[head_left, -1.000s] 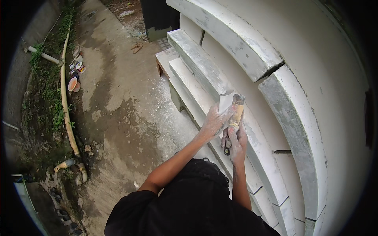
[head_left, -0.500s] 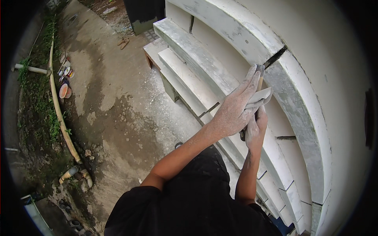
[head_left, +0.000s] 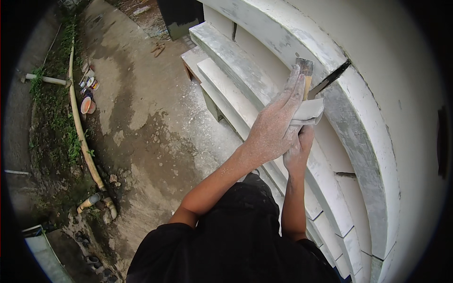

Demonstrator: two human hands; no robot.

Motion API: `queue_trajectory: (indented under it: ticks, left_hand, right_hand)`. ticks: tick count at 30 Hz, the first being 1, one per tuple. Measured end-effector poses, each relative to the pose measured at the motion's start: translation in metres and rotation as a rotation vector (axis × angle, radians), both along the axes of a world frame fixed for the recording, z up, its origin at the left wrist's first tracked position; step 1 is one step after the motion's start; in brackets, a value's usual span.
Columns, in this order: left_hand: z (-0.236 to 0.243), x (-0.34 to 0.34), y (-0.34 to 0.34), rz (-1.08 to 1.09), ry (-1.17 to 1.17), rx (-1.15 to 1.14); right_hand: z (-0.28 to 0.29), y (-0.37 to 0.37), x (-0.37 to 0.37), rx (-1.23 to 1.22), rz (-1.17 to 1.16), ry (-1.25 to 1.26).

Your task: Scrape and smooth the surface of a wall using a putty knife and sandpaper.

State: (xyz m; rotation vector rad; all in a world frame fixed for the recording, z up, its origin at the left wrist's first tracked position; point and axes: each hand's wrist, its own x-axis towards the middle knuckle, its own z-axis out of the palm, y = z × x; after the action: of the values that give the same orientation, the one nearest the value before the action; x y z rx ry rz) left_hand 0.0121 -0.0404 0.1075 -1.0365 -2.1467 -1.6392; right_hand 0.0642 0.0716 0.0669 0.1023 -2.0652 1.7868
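The flat tool with a grey squared end and a dull-yellow strip is between the two hands, its end pointing away past the fingertips. A folded grey-white sheet, perhaps abrasive paper, lies across it; whether it goes fully around, one cannot tell. The powder-dusted bare left hand appears clamped on the sheet, its fingers straight along the tool. The dusty bare right hand is closed below, apparently around the tool's lower part, which is hidden. Because the left fingertips lie so near the grey end, a slide forward could scratch them on its edge. The powder may also make the skin slippery, so the tool could turn or the sheet slip out. Under the grip runs a white curved masonry step, which a dropped tool might chip. Just right of the grip, a narrow dark gap divides the white-and-grey curved upper ledge; the tool's end, if it swings there, could catch in it.
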Motion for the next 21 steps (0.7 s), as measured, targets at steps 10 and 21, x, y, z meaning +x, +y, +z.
queue_trajectory:
  ticks: [10,21]
  left_hand:
    - [-0.001,-0.024,-0.015,-0.113,0.03,-0.015]
    - [0.0,-0.023,-0.017,-0.085,0.091,-0.106]
  right_hand:
    - [-0.004,-0.025,-0.022,0.169,-0.219,0.205]
    - [-0.009,-0.031,-0.017,0.108,-0.24,0.211]
